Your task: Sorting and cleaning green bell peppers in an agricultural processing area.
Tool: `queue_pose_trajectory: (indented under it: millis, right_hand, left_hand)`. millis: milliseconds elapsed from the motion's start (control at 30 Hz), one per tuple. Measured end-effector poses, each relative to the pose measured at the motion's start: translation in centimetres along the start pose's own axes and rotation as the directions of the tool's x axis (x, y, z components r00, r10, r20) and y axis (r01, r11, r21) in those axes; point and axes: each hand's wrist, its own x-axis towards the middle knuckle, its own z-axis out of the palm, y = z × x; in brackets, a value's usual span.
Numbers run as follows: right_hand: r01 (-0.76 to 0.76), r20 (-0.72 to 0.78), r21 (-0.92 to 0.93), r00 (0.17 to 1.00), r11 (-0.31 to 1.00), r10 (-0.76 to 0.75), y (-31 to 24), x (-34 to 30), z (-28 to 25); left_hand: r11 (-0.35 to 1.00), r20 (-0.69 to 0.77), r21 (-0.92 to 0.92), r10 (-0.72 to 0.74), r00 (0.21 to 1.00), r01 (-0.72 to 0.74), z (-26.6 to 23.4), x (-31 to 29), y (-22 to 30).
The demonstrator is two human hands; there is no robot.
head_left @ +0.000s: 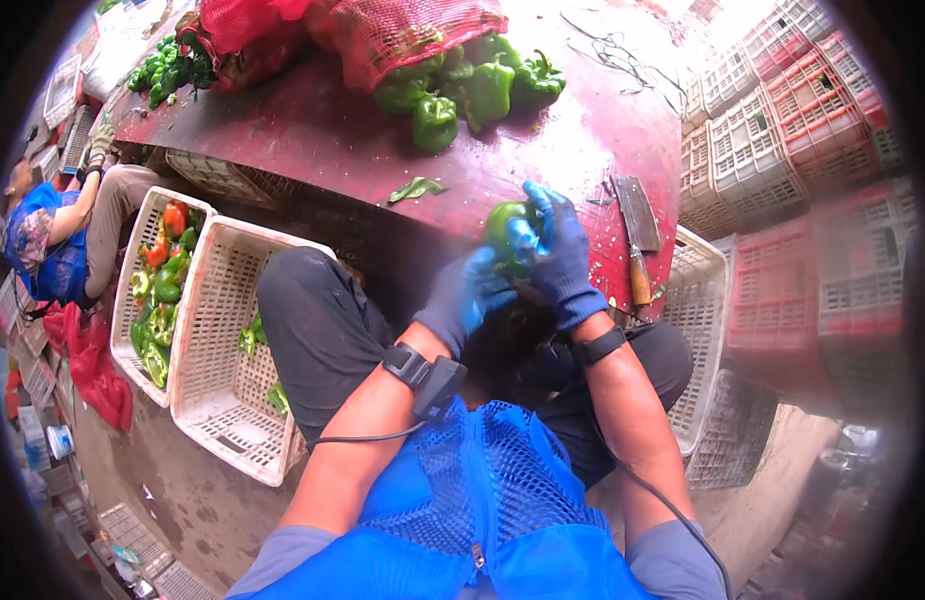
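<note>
Gloved in blue knit with shiny coated fingers, the right hand (559, 245) grips a green bell pepper (503, 236) from its right side. The left hand (467, 298) is just to the near left, fingers loosely bent; blur hides whether it touches. The pepper is between the hands, by the near edge of a red surface (312, 140). It should feel light and hollow, firm but liable to crack if squeezed, its waxy skin slippery when damp; its rounded sides look the best hold.

On the right of the surface, which is glossy and speckled with scraps, lies a cleaver (637, 225) with a broad dull metal blade and a wooden handle. At the far side, plump, lobed peppers (489, 92) spill from a red mesh bag (412, 42). Left stands a rigid white lattice crate (214, 275).
</note>
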Motion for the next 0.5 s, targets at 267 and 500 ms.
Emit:
queue_pose_trajectory:
  millis: [267, 500]
  right_hand:
    - [0.095, 0.104, 0.033, 0.990, 0.995, -0.098, 0.4, 0.1, 0.1]
    - [-0.075, 0.076, 0.039, 0.995, 0.996, 0.072, -0.1, 0.1, 1.2]
  left_hand:
    - [0.966, -0.240, 0.259, 0.071, 0.968, -0.006, 2.2, -0.9, 4.0]
    - [0.876, -0.189, 0.481, 0.068, 0.980, 0.032, 1.8, 1.1, 4.8]
